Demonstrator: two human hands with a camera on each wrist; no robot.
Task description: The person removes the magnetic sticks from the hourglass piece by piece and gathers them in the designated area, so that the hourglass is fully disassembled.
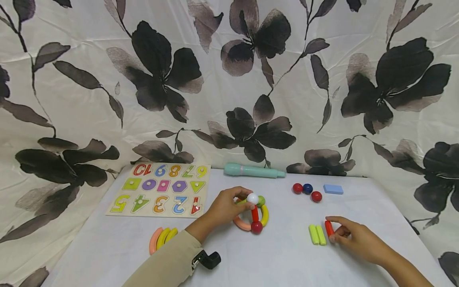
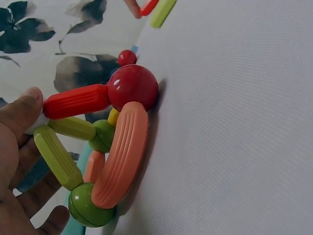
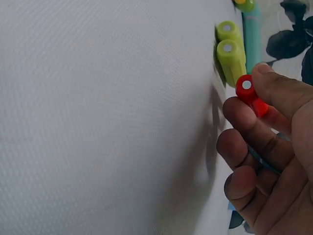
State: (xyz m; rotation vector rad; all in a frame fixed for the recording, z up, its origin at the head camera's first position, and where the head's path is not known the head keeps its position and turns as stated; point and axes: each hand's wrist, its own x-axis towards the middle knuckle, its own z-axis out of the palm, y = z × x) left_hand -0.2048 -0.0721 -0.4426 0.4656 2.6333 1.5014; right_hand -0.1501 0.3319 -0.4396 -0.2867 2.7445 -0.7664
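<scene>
Ball-and-stick model (image 1: 255,214): left hand (image 1: 223,205) pinches its white ball (image 1: 252,198), barely open; at model's 3 o'clock, right hand (image 1: 360,240) pinches red stick (image 1: 328,229), nearly closed.

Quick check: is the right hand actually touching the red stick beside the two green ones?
Touching. The right wrist view shows the right hand pinching the red stick between thumb and fingers.

On the white-covered bench (image 1: 279,259) we locate a flat cream number-and-shape puzzle board (image 1: 170,203), a teal tapered marker (image 1: 254,171) just beside it, and a light-blue rectangular block (image 1: 333,189) farther right. Behind these hangs white fabric (image 1: 215,93) with a dark floral print.
</scene>
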